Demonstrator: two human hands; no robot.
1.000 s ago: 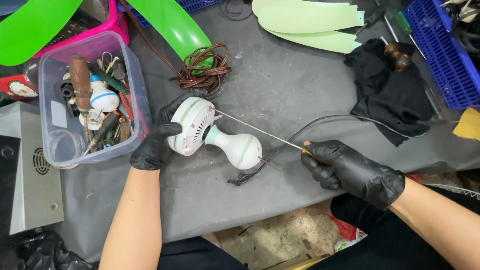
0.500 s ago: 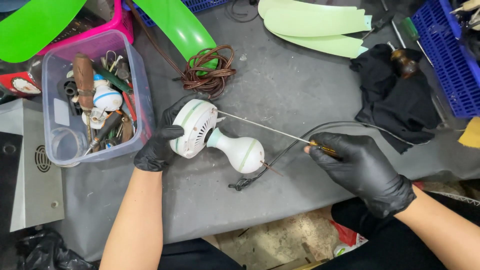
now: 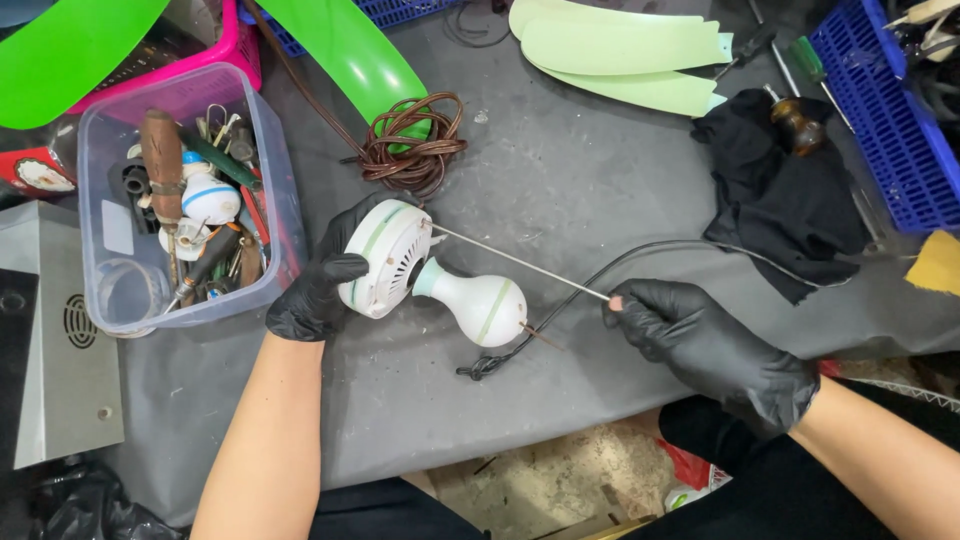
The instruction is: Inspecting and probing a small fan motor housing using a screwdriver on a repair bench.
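Grey table: fan motor in left hand; right hand apart.

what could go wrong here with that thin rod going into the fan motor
The thin rod is long and held only at its far end by the right hand, so it may bend or slip off the white motor housing. The left hand holds that housing close to the rod's tip and could get jabbed. The black cord runs under the rod and might snag.
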